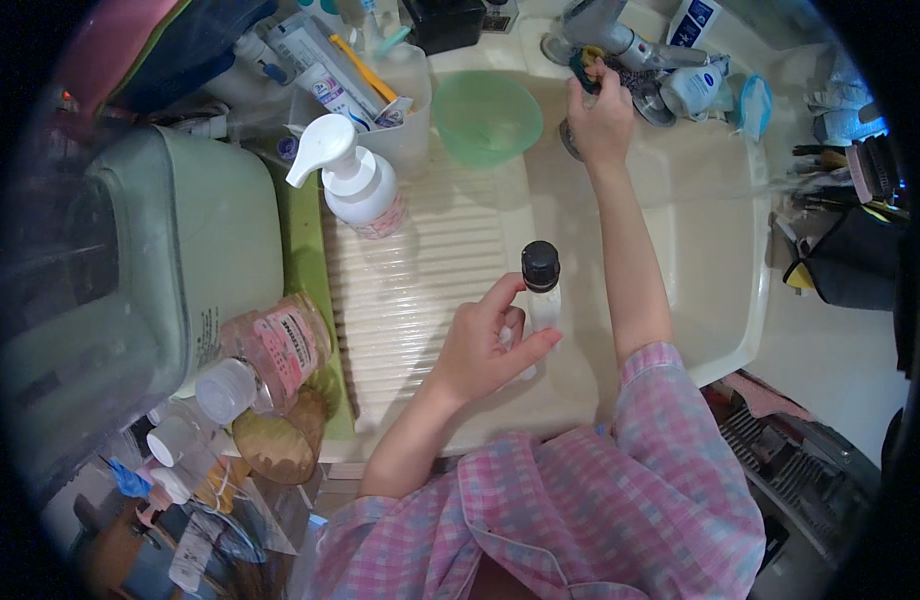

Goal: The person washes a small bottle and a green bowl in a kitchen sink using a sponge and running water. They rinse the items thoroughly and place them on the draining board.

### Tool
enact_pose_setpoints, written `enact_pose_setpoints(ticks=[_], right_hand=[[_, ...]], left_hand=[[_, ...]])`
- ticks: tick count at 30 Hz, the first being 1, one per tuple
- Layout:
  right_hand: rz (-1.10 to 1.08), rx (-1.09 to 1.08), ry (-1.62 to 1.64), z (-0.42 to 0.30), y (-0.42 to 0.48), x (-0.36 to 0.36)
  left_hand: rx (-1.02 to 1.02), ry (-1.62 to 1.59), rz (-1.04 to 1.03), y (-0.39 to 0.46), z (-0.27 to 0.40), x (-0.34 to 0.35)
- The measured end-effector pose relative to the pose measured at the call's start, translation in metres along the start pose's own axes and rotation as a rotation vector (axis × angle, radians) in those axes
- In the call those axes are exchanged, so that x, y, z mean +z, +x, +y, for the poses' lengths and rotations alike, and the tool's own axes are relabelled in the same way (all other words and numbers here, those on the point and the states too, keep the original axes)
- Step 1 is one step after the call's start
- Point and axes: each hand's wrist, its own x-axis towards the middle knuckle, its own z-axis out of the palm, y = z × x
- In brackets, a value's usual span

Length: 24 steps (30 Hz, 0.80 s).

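Observation:
My left hand (478,345) curls round a small white bottle (544,309) with a black cap (541,265), above the sink's front part. At the back of the sink, beside the chrome faucet (640,49), my right hand (604,112) has its fingers on a dark green and yellow scouring sponge (589,64). To the left of that hand lies a translucent green bowl (487,118). A white pump bottle (361,180) stands on the ribbed drainboard (422,285). My right palm is hidden from view.
A pink mouthwash bottle (280,349) and a big pale bin (212,240) are at the left. Toothpaste tubes (336,94) fill a clear container behind the pump bottle. Right of the faucet lies a white squeeze bottle (692,90). The sink's rim (760,285) curves round at the right.

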Motion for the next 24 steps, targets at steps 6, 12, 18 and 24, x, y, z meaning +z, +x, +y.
enact_pose_setpoints(ticks=[6, 12, 18, 24], right_hand=[[-0.169, 0.081, -0.034, 0.013, 0.007, -0.01], [-0.153, 0.137, 0.132, -0.013, 0.004, -0.028], [-0.293, -0.08, -0.005, -0.05, 0.034, -0.004], [-0.416, -0.125, 0.121, -0.058, 0.048, 0.017]], left_hand=[[-0.054, 0.081, -0.023, 0.002, 0.011, -0.001], [-0.084, 0.149, 0.015, 0.002, 0.021, -0.005], [-0.049, 0.135, -0.01, 0.001, 0.021, -0.007], [-0.036, 0.111, -0.004, 0.0, 0.025, -0.006]])
